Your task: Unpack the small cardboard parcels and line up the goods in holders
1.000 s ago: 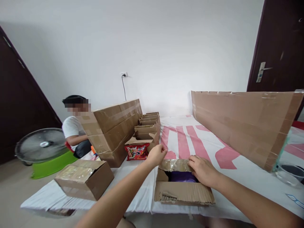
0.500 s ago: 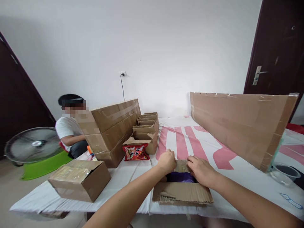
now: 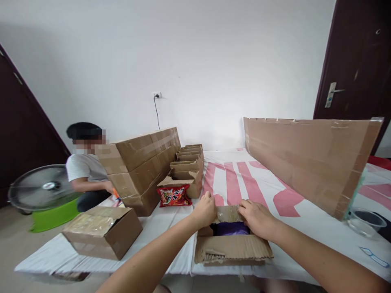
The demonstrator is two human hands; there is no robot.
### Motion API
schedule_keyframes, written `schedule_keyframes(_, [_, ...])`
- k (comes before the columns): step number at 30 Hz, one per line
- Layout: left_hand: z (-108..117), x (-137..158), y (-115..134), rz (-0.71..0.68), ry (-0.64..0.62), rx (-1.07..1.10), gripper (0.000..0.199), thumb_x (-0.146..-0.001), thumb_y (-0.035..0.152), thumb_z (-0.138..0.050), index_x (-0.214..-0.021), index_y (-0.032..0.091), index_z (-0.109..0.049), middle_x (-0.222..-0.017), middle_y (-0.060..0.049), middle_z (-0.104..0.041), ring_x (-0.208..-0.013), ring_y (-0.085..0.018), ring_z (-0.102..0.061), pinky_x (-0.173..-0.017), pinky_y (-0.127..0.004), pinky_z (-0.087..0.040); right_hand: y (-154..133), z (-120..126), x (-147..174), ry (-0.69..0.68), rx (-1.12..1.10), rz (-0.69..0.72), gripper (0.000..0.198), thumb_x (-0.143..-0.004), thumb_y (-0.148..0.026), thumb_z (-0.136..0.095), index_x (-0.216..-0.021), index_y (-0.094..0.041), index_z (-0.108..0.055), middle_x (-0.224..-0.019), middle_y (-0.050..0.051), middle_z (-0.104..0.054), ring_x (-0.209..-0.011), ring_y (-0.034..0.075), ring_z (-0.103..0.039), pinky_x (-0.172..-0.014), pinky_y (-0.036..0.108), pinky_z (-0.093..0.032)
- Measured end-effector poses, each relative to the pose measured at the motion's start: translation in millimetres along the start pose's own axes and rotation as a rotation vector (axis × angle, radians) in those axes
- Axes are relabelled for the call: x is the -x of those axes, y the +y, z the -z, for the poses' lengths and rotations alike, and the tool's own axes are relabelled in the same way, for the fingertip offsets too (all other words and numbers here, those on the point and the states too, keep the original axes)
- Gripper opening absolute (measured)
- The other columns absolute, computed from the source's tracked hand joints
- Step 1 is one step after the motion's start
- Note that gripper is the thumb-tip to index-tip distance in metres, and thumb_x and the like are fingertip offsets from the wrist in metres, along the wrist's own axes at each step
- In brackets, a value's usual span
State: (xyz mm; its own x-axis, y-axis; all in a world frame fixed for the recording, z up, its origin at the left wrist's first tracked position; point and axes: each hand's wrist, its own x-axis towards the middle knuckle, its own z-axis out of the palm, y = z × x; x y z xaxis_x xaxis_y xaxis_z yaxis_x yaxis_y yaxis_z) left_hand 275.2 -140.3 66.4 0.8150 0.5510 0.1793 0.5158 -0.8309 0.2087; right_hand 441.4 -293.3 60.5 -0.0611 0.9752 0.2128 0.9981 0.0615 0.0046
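An open cardboard box (image 3: 233,249) sits near the table's front edge, with a torn near flap folded outward. Inside it lies something shiny and purple (image 3: 231,228); its kind is not clear. My left hand (image 3: 205,211) is closed at the box's far left corner, its fingers curled over the edge. On the opposite side, my right hand (image 3: 255,217) grips the far right edge, thumb and fingers around the cardboard. Between the hands the taped far flap (image 3: 227,213) stands up. The fingertips of both hands are partly hidden.
A red snack packet (image 3: 174,196) leans against a row of open cartons (image 3: 186,166). Stacked boxes (image 3: 146,162) and a taped box (image 3: 104,234) are on the left, where a person (image 3: 88,167) sits beside a fan (image 3: 45,185). A cardboard panel (image 3: 308,158) and plastic bowl (image 3: 365,221) stand right.
My left hand has shifted slightly left, exposing more of the box's left inside and the far flap. My right hand stays on the right edge. The seated person has leaned left.
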Motion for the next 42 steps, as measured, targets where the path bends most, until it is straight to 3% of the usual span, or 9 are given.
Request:
schedule_keyframes(12, [11.0,30.8,-23.1,-0.007,0.068,0.319,0.021,-0.069,0.004,-0.052,-0.059,0.020,-0.044,-0.091,-0.002,-0.059,-0.083,-0.013,-0.058,-0.077,-0.024,-0.048,1.8,2.3,-5.0,0.022,-0.060,-0.008,0.015,-0.079,-0.010,-0.056,-0.088,-0.019,-0.065,-0.099,0.008,-0.066,-0.092,0.023,-0.062,-0.077,0.032,-0.046])
schedule_keyframes(18, [3.2,26.5,-24.3,0.167,0.223,0.410,0.020,-0.086,0.021,-0.046,-0.067,0.022,-0.041,-0.060,0.006,-0.048,-0.059,-0.012,-0.050,-0.056,-0.022,-0.038,11.0,-6.0,-2.2,0.180,-0.150,-0.095,0.036,-0.092,-0.009,-0.038,-0.121,-0.019,-0.056,-0.096,0.007,-0.071,-0.087,0.020,-0.065,-0.076,0.030,-0.047])
schedule_keyframes(23, [-0.7,25.3,-17.0,0.121,0.271,0.466,0.009,-0.081,0.011,-0.049,-0.081,0.020,-0.052,-0.069,0.004,-0.056,-0.064,-0.013,-0.053,-0.060,-0.023,-0.040,10.8,-8.5,-4.6,0.281,-0.194,-0.102,0.025,-0.093,-0.013,-0.042,-0.095,-0.020,-0.065,-0.089,0.004,-0.070,-0.088,0.020,-0.063,-0.080,0.031,-0.047])
schedule_keyframes(25, [-1.6,27.4,-15.3,0.075,0.278,0.483,0.022,-0.078,0.006,-0.049,-0.093,0.020,-0.058,-0.076,0.002,-0.059,-0.073,-0.015,-0.057,-0.068,-0.024,-0.043,9.9,-5.8,-6.2,0.312,-0.202,-0.066,0.025,-0.090,-0.009,-0.045,-0.085,-0.021,-0.067,-0.084,0.004,-0.069,-0.090,0.020,-0.060,-0.083,0.031,-0.046])
schedule_keyframes(28, [-2.8,31.4,-15.9,0.023,0.272,0.521,0.033,-0.075,0.002,-0.048,-0.097,0.021,-0.065,-0.085,-0.001,-0.063,-0.087,-0.017,-0.058,-0.080,-0.028,-0.044,10.1,-2.6,-6.7,0.373,-0.169,-0.065,0.022,-0.084,-0.006,-0.051,-0.076,-0.020,-0.066,-0.094,0.007,-0.066,-0.096,0.023,-0.056,-0.086,0.036,-0.045])
schedule_keyframes(32, [-4.1,35.6,-20.7,0.023,0.247,0.630,0.026,-0.078,0.005,-0.046,-0.090,0.017,-0.067,-0.086,-0.004,-0.065,-0.084,-0.017,-0.060,-0.079,-0.028,-0.047,14.2,-6.3,-4.4,0.353,-0.214,-0.141,0.019,-0.084,-0.009,-0.047,-0.078,-0.020,-0.061,-0.092,0.007,-0.062,-0.091,0.022,-0.058,-0.081,0.035,-0.046])
schedule_keyframes(35, [-4.7,36.6,-23.2,0.020,0.212,0.717,0.027,-0.070,0.004,-0.056,-0.093,0.015,-0.065,-0.084,-0.003,-0.063,-0.077,-0.015,-0.059,-0.072,-0.025,-0.047,18.3,-12.7,-3.6,0.300,-0.274,-0.198,0.021,-0.089,-0.012,-0.035,-0.084,-0.022,-0.053,-0.082,0.004,-0.062,-0.078,0.020,-0.061,-0.072,0.032,-0.046])
schedule_keyframes(39, [-6.1,36.0,-22.1,-0.012,0.154,0.828,0.021,-0.061,0.002,-0.060,-0.076,0.015,-0.065,-0.075,0.000,-0.061,-0.067,-0.012,-0.054,-0.063,-0.023,-0.042,21.7,-15.4,-3.8,0.285,-0.267,-0.265,0.021,-0.094,-0.020,-0.027,-0.089,-0.023,-0.047,-0.072,0.002,-0.061,-0.065,0.021,-0.059,-0.061,0.033,-0.043])
schedule_keyframes(42, [-9.6,36.0,-21.6,-0.032,0.130,0.940,0.009,-0.063,0.009,-0.063,-0.068,0.016,-0.061,-0.069,0.000,-0.060,-0.063,-0.011,-0.052,-0.060,-0.023,-0.040,19.5,-9.4,-4.5,0.284,-0.312,-0.220,0.019,-0.092,-0.020,-0.032,-0.088,-0.023,-0.050,-0.085,0.003,-0.063,-0.072,0.019,-0.060,-0.066,0.032,-0.044])
